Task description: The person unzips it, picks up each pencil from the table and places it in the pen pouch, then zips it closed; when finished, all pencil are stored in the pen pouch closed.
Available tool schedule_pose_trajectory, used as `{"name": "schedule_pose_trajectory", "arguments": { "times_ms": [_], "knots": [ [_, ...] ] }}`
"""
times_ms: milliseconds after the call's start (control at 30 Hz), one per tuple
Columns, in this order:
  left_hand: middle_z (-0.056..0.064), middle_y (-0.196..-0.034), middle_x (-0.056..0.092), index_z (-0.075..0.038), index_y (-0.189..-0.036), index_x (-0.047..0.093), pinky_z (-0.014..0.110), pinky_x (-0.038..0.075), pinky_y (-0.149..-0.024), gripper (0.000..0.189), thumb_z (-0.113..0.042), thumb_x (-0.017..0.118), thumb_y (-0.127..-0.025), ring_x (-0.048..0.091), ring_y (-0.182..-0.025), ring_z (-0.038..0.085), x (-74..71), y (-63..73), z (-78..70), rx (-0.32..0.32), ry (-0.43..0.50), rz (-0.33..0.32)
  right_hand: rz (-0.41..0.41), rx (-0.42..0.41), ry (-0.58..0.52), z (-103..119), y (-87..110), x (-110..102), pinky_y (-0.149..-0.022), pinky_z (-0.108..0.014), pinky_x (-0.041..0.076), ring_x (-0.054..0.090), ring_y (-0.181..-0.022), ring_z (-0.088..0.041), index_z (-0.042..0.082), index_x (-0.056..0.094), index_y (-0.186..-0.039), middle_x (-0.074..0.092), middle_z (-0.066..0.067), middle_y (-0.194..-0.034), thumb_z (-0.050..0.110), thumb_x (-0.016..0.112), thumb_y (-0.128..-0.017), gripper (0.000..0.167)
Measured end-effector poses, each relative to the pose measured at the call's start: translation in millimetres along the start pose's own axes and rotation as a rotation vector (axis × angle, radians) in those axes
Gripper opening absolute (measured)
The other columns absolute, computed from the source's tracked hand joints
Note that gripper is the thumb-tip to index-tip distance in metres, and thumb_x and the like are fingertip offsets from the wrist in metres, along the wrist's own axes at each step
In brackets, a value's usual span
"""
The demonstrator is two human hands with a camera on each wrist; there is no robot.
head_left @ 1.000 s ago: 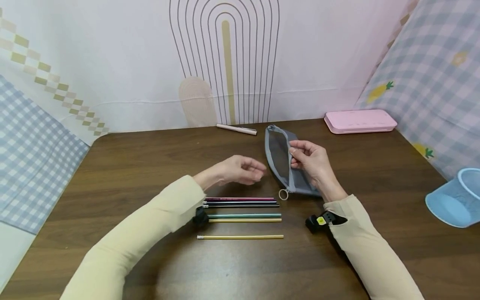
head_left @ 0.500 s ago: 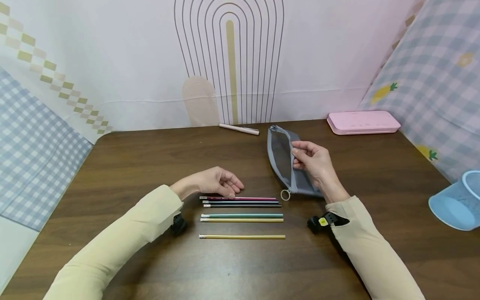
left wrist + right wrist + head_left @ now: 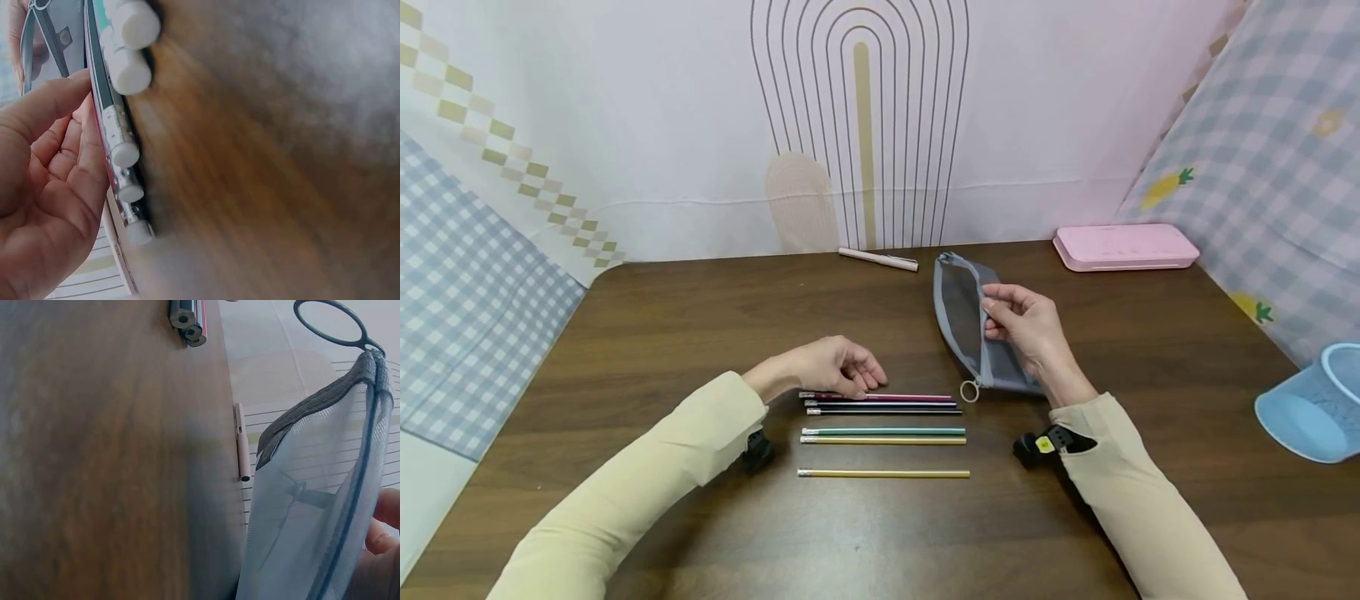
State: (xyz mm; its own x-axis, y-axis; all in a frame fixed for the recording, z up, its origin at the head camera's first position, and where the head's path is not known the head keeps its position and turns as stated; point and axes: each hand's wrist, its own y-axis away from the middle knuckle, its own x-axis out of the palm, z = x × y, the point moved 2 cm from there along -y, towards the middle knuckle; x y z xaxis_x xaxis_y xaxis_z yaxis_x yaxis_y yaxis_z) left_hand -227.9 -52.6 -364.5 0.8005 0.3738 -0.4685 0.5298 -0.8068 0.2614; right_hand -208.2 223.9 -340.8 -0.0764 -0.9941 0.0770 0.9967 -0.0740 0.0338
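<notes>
In the head view my left hand [image 3: 838, 367] reaches over a dark red pencil [image 3: 917, 397], the farthest in a row. Its thumb tip is right at that pencil, while the fingers, loosely bent, lie just beyond it. Two dark pencils lie close beside the red one, their white erasers [image 3: 126, 155] large in the left wrist view. Nearer are a green pencil [image 3: 887, 432] and a gold pencil [image 3: 887, 441]. My right hand [image 3: 1030, 329] pinches the edge of a grey mesh zip pouch [image 3: 958, 312], holding its mouth apart. A ring [image 3: 970, 391] hangs from its zip.
Another gold pencil [image 3: 887, 474] lies apart, nearest the front. A pale pink pen [image 3: 877, 258] rests at the table's back edge. Back right sits a pink case [image 3: 1126, 247]. A light blue mesh cup [image 3: 1311, 408] lies tipped at the right.
My left hand has moved from beside the pouch leftward and down to the red pencil, then stayed there. My right hand keeps its pinch on the pouch edge.
</notes>
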Motion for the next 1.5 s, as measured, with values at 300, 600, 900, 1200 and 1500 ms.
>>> {"name": "schedule_pose_trajectory", "arguments": {
  "times_ms": [300, 600, 900, 1200, 1500],
  "knots": [
    [0.002, -0.081, 0.070, -0.004, -0.097, 0.071, 0.017, 0.053, -0.068, 0.022, 0.007, 0.067, -0.078, 0.062, -0.072, 0.004, -1.1, 0.1, -6.2, 0.045, -0.188, -0.083, -0.005, 0.002, 0.008, 0.1, -0.3, -0.6, -0.052, -0.016, 0.054, 0.056, -0.056, -0.004, -0.007, 0.055, -0.116, 0.056, 0.003, -0.068, 0.002, 0.059, -0.091, 0.027],
    [0.003, -0.080, 0.070, -0.003, -0.096, 0.072, 0.017, 0.053, -0.067, 0.021, 0.005, 0.066, -0.077, 0.061, -0.071, 0.005, -11.4, 3.2, -3.7, 0.032, -0.210, -0.122, 0.008, 0.012, 0.002, 0.8, 1.0, 0.0, -0.053, -0.016, 0.054, 0.056, -0.057, -0.004, -0.011, 0.050, -0.121, 0.056, 0.003, -0.068, 0.003, 0.059, -0.091, 0.034],
    [0.007, -0.087, 0.067, 0.004, -0.106, 0.066, 0.018, 0.051, -0.067, 0.024, 0.004, 0.065, -0.083, 0.058, -0.075, 0.007, -22.8, -9.7, -13.3, -0.081, 0.080, -0.245, -0.007, 0.009, 0.007, 0.6, 0.1, -1.6, -0.053, -0.016, 0.054, 0.056, -0.056, -0.004, -0.003, 0.057, -0.113, 0.056, 0.003, -0.068, 0.003, 0.059, -0.091, 0.023],
    [0.026, -0.118, 0.061, 0.010, -0.124, 0.053, 0.032, 0.054, -0.086, 0.033, 0.004, 0.056, -0.091, 0.065, -0.084, 0.013, -6.1, -57.3, -33.3, -0.178, 0.661, -0.339, 0.009, -0.009, -0.053, -3.1, 0.8, -0.4, -0.050, -0.015, 0.053, 0.056, -0.055, -0.004, -0.002, 0.058, -0.107, 0.056, 0.003, -0.066, -0.003, 0.057, -0.090, 0.017],
    [0.025, -0.122, 0.058, 0.007, -0.131, 0.048, 0.017, 0.055, -0.065, 0.041, 0.005, 0.055, -0.091, 0.062, -0.072, 0.010, 9.0, -96.4, -50.3, -0.208, 0.883, -0.425, 0.009, -0.017, -0.019, -2.0, -1.3, -1.7, -0.051, -0.015, 0.053, 0.056, -0.056, -0.004, -0.005, 0.055, -0.113, 0.056, 0.003, -0.068, -0.001, 0.057, -0.091, 0.022]
  ]
}}
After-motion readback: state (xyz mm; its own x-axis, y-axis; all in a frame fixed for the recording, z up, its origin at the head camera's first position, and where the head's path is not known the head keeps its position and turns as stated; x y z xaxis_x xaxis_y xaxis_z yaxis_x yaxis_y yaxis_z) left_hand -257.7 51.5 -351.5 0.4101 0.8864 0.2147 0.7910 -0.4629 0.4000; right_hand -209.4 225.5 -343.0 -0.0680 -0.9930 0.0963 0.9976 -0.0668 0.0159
